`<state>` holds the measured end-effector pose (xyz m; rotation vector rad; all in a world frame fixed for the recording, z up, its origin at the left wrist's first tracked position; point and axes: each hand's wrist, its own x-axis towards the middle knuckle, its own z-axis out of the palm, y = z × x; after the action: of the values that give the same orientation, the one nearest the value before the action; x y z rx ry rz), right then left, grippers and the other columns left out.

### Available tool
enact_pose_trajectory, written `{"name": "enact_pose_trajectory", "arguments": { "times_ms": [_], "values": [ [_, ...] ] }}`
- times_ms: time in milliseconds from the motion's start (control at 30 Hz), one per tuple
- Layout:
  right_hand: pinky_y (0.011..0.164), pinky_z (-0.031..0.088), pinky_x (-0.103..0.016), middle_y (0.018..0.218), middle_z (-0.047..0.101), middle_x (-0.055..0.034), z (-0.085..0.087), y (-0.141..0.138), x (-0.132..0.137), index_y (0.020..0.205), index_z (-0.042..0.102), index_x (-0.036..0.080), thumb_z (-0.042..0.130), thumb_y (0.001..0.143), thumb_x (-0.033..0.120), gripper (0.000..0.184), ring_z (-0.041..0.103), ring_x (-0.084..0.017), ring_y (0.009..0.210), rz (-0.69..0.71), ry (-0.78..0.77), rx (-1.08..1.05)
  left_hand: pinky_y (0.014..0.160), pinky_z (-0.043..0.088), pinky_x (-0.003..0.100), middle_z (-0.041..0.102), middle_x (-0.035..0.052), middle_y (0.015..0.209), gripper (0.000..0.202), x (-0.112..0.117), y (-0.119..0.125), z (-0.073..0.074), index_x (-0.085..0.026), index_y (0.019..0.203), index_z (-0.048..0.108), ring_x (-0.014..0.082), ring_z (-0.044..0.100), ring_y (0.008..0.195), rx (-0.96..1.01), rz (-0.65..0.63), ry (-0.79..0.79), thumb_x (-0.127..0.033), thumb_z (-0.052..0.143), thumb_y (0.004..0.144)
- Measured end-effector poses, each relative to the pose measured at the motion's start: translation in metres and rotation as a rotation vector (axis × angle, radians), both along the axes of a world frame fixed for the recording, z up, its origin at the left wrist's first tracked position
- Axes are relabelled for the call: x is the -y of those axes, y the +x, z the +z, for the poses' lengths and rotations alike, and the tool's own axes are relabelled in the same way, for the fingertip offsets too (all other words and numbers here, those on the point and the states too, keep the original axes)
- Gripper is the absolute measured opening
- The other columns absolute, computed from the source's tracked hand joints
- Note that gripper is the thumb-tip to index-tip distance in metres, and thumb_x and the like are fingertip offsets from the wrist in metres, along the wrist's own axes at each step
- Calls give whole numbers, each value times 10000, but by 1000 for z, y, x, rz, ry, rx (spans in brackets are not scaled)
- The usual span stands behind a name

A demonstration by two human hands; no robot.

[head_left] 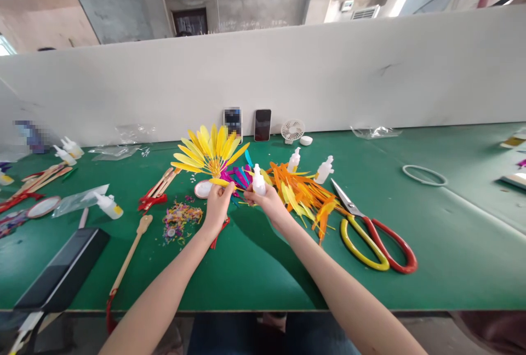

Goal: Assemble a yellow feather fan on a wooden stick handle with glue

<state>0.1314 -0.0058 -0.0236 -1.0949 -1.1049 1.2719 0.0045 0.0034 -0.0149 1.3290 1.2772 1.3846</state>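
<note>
My left hand (219,202) pinches a single yellow feather (220,182) that points to the left. Close beside it, my right hand (268,199) grips a small white squeeze bottle (258,181) with its nozzle up. Just beyond my left hand, a fan of yellow feathers (212,149) spreads out. Purple and blue feathers (238,175) lie between the fan and my hands. To the right of my right hand is a loose pile of orange and yellow feathers (302,190). A white round dish (203,189) is partly hidden by my left hand.
Large scissors (365,223) with red and yellow handles lie at right. Two more bottles (324,170) stand behind the feather pile. Left are colourful bits (181,221), a wooden stick (130,256) and a dark case (63,270). Two phones (263,125) and a small fan (293,130) line the partition (320,81).
</note>
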Motion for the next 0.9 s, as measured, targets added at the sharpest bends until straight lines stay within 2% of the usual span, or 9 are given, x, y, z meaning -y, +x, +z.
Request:
{"name": "enact_pose_trajectory", "arguments": {
  "times_ms": [200,400,533,700,900],
  "values": [
    [550,399,-274,486,517,44,3,2,0,566,503,188,660,527,262,178,455,-101,486,-12,3,-28,443,169,245,236,-73,463,358,3,2,3,-181,510,370,58,228,437,40,-28,-37,-413,617,627],
    [550,382,-261,486,489,59,10,4,4,582,497,192,623,530,206,137,434,-91,486,7,29,-66,436,185,242,267,-60,414,432,3,3,-1,-165,492,449,62,268,404,67,-130,-93,-550,517,676],
    [551,384,-264,524,505,52,9,5,4,624,496,189,657,531,253,197,445,-93,496,-25,-22,-84,438,188,242,275,-57,409,423,2,2,-3,-166,477,446,63,272,403,66,-114,-77,-532,531,671],
    [548,397,-271,515,474,53,7,9,3,615,488,197,680,559,359,257,440,-96,485,-93,-10,-68,440,199,240,292,-54,429,372,0,-1,-3,-167,510,461,67,275,419,89,-16,-76,-485,537,688],
    [626,443,-300,621,566,14,9,5,3,693,572,182,722,501,343,292,534,-135,596,-26,12,-28,444,188,245,260,-58,428,356,4,2,0,-164,490,458,68,257,427,17,-50,-46,-446,549,687]
  ]
}}
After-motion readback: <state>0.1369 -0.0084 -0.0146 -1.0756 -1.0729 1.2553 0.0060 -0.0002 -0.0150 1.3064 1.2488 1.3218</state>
